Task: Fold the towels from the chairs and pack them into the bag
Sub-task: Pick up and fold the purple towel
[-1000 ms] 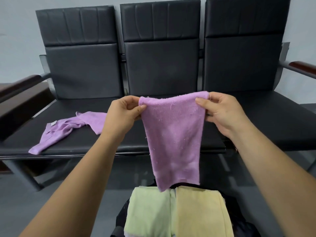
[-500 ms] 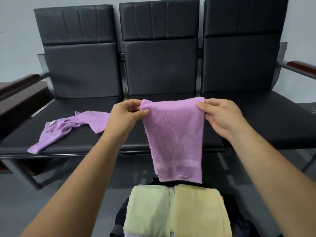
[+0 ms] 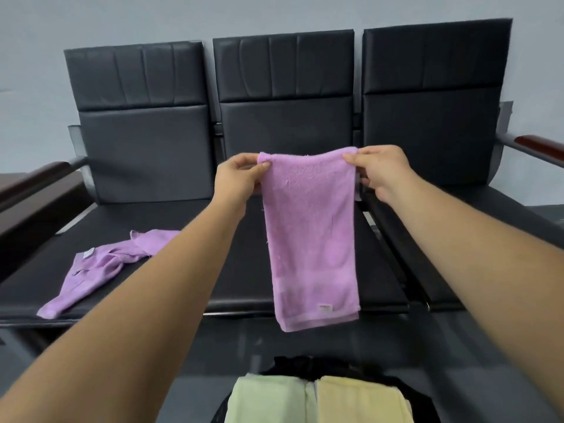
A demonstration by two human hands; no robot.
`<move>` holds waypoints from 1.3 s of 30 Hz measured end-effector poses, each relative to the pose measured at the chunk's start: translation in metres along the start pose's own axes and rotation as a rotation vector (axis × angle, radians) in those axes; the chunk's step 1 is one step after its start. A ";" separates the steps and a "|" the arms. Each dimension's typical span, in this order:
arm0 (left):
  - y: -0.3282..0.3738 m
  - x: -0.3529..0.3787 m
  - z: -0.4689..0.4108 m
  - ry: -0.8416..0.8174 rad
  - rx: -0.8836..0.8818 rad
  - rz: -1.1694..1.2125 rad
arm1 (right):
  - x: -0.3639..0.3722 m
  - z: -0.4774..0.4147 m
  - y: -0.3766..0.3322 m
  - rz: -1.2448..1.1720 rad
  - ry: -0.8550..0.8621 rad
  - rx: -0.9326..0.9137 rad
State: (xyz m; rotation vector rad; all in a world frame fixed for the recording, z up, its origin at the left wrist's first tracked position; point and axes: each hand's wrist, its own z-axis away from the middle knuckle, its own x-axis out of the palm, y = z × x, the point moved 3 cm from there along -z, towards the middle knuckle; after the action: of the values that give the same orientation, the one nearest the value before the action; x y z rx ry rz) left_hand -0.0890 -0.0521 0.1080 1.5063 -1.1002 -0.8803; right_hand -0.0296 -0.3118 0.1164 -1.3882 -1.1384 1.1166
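A purple towel (image 3: 308,239) hangs folded lengthwise in the air in front of the middle chair. My left hand (image 3: 236,178) pinches its top left corner and my right hand (image 3: 380,170) pinches its top right corner. A second purple towel (image 3: 100,264) lies crumpled on the left chair seat. Below, at the bottom edge, a black bag (image 3: 305,364) holds a folded light green towel (image 3: 268,401) and a folded pale yellow towel (image 3: 360,401) side by side.
Three joined black chairs (image 3: 283,123) stand against a grey wall. Wooden armrests (image 3: 540,145) stick out at the far right and far left. A dark floor lies between the chairs and the bag.
Both hands have lifted the purple towel up and away from the bag. Its lower edge now hangs well above the folded towels. The view has tilted down a little.
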 end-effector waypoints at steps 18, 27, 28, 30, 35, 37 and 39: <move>-0.039 -0.012 0.006 -0.284 0.179 -0.235 | -0.005 0.021 0.070 0.008 -0.050 -0.138; -0.123 -0.036 0.084 -0.612 -0.329 -0.238 | -0.009 0.103 0.152 -0.102 -0.297 0.321; -0.124 -0.037 0.089 -0.647 -0.384 -0.232 | -0.008 0.108 0.155 -0.098 -0.324 0.374; -0.126 -0.036 0.097 -0.736 -0.472 -0.215 | -0.006 0.116 0.160 -0.073 -0.392 0.441; -0.136 -0.034 0.089 -0.642 -0.403 -0.220 | 0.002 0.109 0.164 0.014 -0.402 0.417; -0.143 -0.031 0.074 -0.495 -0.338 -0.229 | 0.006 0.093 0.162 0.064 -0.330 0.356; -0.148 -0.028 0.059 -0.353 -0.296 -0.231 | 0.013 0.076 0.160 0.109 -0.257 0.298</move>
State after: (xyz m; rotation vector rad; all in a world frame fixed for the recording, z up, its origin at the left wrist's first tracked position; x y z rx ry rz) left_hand -0.1234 -0.0363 -0.0487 1.2735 -0.9990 -1.4456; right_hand -0.0893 -0.3014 -0.0504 -1.1065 -1.0311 1.5100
